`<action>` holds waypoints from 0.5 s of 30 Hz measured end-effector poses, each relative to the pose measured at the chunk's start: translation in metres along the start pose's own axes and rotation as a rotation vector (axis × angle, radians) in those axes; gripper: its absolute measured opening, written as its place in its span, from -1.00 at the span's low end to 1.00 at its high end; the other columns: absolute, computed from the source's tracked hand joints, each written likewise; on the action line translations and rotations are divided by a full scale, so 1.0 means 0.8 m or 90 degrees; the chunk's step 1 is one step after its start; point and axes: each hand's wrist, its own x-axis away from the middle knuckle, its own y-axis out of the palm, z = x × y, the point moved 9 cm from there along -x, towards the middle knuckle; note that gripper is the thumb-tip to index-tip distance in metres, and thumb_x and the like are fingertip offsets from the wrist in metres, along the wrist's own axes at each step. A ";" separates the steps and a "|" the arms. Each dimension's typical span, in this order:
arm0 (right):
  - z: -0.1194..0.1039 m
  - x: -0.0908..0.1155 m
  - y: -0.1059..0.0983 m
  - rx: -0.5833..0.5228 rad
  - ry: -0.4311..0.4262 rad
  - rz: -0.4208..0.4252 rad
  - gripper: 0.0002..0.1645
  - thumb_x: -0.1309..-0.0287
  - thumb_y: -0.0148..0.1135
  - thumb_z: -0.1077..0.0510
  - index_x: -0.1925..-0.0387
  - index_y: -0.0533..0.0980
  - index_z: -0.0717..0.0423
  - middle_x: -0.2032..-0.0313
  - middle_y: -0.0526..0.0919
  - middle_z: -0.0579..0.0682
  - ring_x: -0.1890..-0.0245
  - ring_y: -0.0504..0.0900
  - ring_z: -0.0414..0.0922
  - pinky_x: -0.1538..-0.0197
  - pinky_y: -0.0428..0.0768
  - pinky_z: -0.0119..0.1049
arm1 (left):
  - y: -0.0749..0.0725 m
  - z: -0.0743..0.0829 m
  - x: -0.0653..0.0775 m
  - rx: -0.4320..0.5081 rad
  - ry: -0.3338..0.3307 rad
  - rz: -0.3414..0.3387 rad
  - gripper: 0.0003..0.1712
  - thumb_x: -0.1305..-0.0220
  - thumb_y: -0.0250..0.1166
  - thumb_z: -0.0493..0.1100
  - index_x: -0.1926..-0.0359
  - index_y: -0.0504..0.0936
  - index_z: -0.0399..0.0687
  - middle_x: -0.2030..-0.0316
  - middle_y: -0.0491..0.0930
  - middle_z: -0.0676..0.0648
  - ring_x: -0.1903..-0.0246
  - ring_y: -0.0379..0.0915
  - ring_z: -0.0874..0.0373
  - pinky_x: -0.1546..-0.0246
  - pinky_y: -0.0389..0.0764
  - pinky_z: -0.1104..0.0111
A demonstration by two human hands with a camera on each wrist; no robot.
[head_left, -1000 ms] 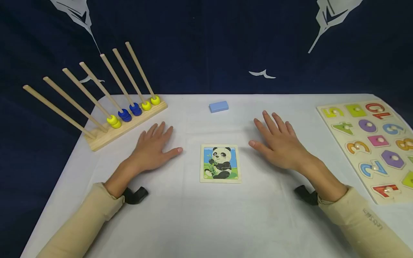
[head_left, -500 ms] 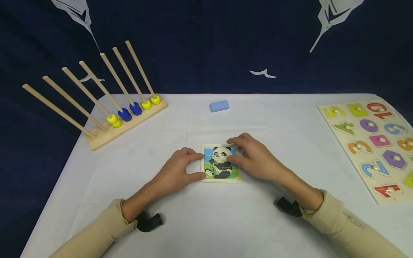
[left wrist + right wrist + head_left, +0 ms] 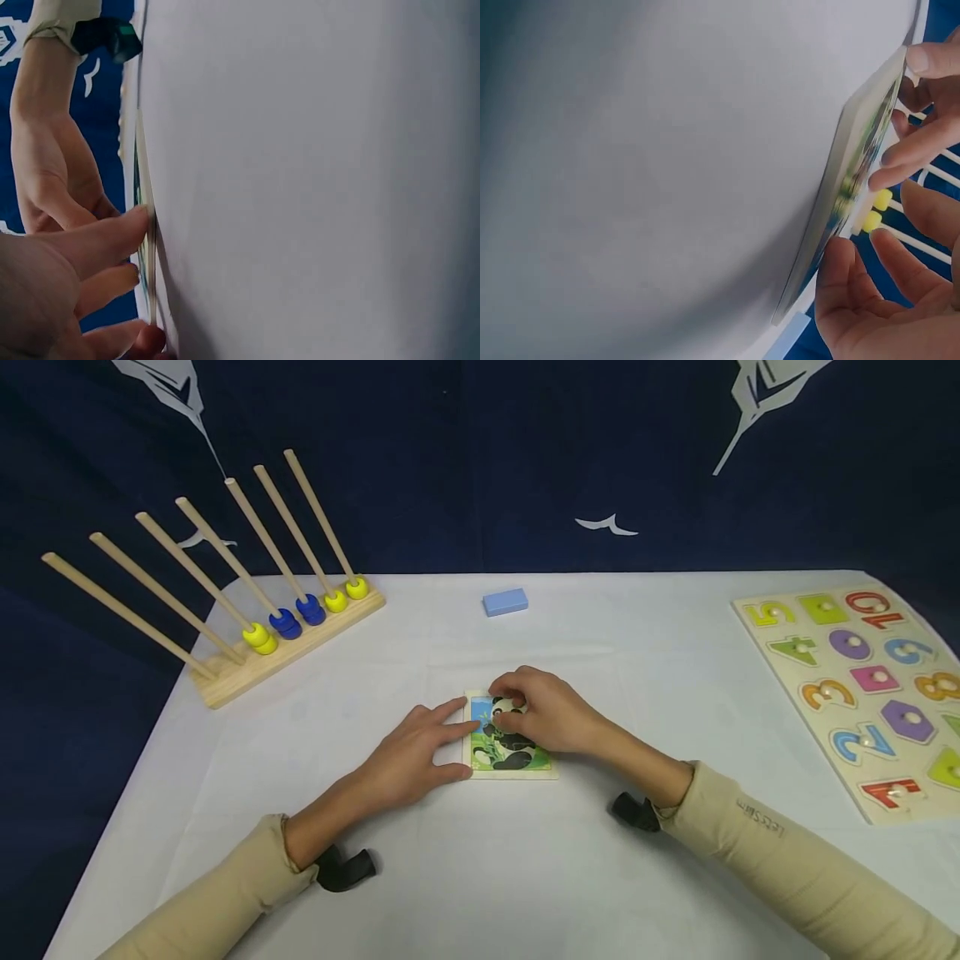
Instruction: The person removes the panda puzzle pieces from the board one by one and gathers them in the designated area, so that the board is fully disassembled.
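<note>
A square panda jigsaw puzzle (image 3: 513, 760) in a pale wooden frame lies flat on the white table. My left hand (image 3: 397, 756) is at its left side with fingers spread: the thumb touches the lower left corner, one finger reaches onto the picture and another meets the upper left corner. Bent over the puzzle's upper part, my right hand (image 3: 551, 710) covers much of the panda's head. In the right wrist view its bent fingertips (image 3: 836, 251) touch the picture near the far edge, while the thumb stands apart from them. No loose piece shows between those fingers.
A wooden peg abacus (image 3: 288, 652) with yellow and blue beads stands at the back left. Behind the puzzle lies a blue block (image 3: 506, 602). A number-and-shape peg board (image 3: 810, 718) occupies the right side. Dark patterned cloth (image 3: 420, 460) hangs behind the table.
Both hands came in from the sides to the puzzle. Over the last half second my right hand moved farther left across the picture, while the left stayed at the edge.
</note>
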 end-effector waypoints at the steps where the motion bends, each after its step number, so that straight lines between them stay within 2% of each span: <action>1: 0.002 -0.002 0.002 0.001 0.005 -0.009 -0.59 -0.19 0.34 0.20 -0.06 0.58 0.28 0.18 0.61 0.05 0.22 0.48 -0.04 0.13 0.45 -0.18 | 0.001 0.001 -0.001 -0.009 0.005 -0.007 -0.32 -0.23 0.42 -0.03 -0.35 0.48 0.00 -0.48 0.13 -0.11 -0.10 0.26 0.03 0.09 0.44 0.25; 8: 0.003 -0.010 0.011 0.009 0.017 -0.069 -0.55 -0.21 0.31 0.24 -0.12 0.55 0.33 0.15 0.50 0.09 0.21 0.42 -0.05 0.13 0.42 -0.20 | 0.004 0.003 -0.003 -0.058 0.024 -0.047 -0.39 -0.28 0.37 0.03 -0.33 0.51 0.07 -0.48 0.10 -0.15 -0.08 0.24 0.03 0.09 0.44 0.25; 15: 0.001 -0.011 0.017 0.037 0.021 -0.085 -0.53 -0.22 0.30 0.24 -0.16 0.54 0.31 0.10 0.46 0.09 0.14 0.44 -0.05 0.04 0.44 -0.18 | 0.004 0.005 -0.003 -0.076 0.040 -0.054 -0.49 -0.30 0.35 0.03 -0.26 0.58 0.11 -0.47 0.12 -0.18 -0.08 0.25 0.01 0.09 0.44 0.26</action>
